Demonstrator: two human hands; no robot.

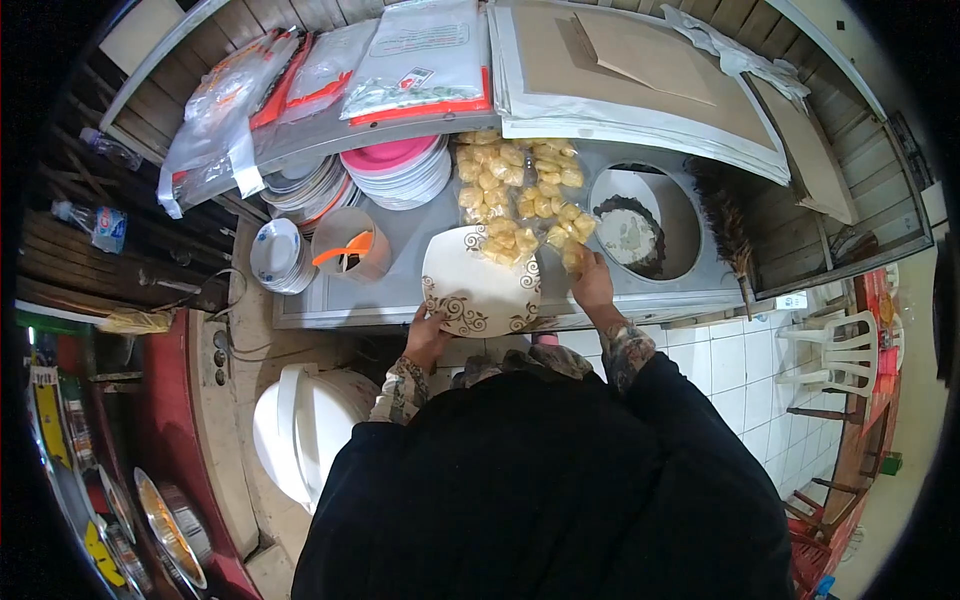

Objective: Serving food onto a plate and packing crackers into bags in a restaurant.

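My left hand (426,336) grips the near left rim of a squarish white plate (457,281) with brown scroll patterns. The plate juts over the front edge of a grey counter (405,300). A small clear bag of yellow food pieces (508,241) overlaps the plate's far right corner. My right hand (594,281) has its fingers closed on the lower end of another bag of yellow pieces (571,253), just right of the plate. More such bags (484,172) lie behind, partly under the shelf.
Stacked plates (397,172), small bowls (277,251) and a plastic tub with an orange utensil (351,251) stand left. To the right are a round opening (679,225) in the counter and a feather duster (720,225). A shelf above carries packed plastic bags (416,56) and brown paper sheets (637,67).
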